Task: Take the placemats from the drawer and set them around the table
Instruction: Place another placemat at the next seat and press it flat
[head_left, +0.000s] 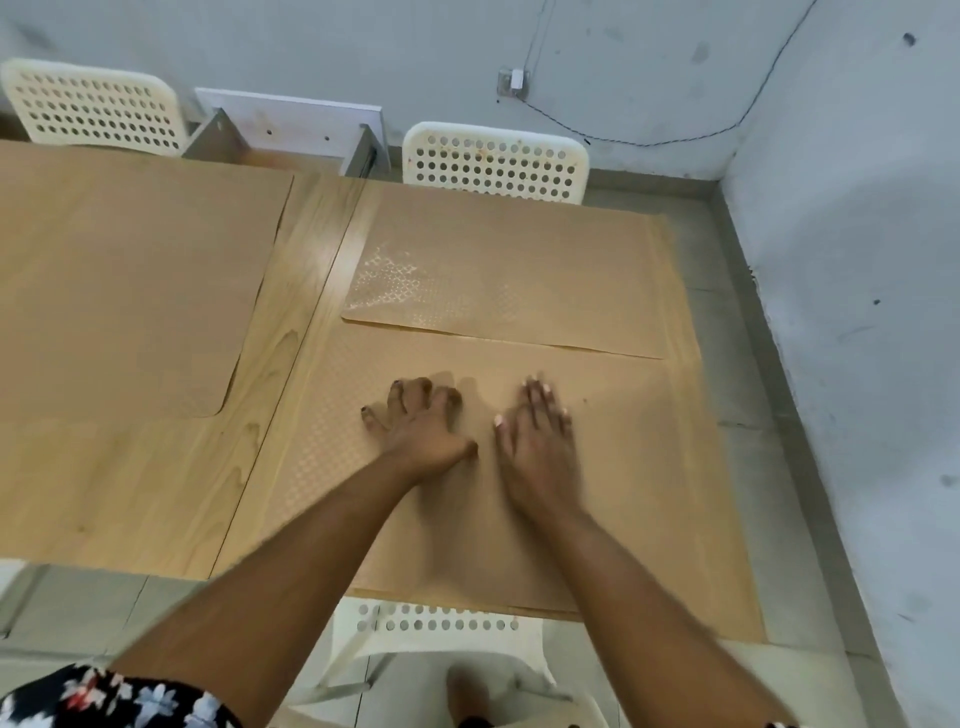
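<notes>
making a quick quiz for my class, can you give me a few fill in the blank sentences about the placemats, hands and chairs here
1. Both hands, the left hand and the right hand, press flat on the ____ placemat.
2. The far placemat lies in front of a white ____.
3. The open drawer sits between ____ chairs at the table's far side.
4. The number of placemats laid out is ____.

Missing words: near; chair; two; three
</notes>
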